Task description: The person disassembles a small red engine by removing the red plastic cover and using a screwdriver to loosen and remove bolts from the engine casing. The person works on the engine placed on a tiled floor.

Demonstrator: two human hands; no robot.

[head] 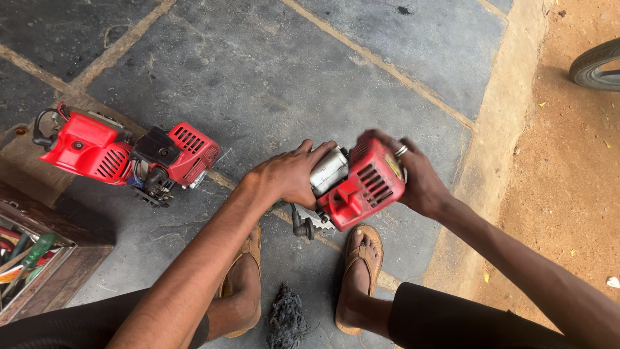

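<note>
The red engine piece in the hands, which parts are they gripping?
Both hands hold it up: the left hand wraps the silver metal end, the right hand grips the red cover.

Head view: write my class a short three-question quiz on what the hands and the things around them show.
1. True or false: both hands grip the same red engine part.
2. What lies on the floor left of the hands? A) a second red engine B) a blue bucket C) a ladder
3. What stands at the frame's lower left edge?

Key
1. True: left hand and right hand hold the red engine part.
2. A, the second red engine.
3. A wooden toolbox.
</note>
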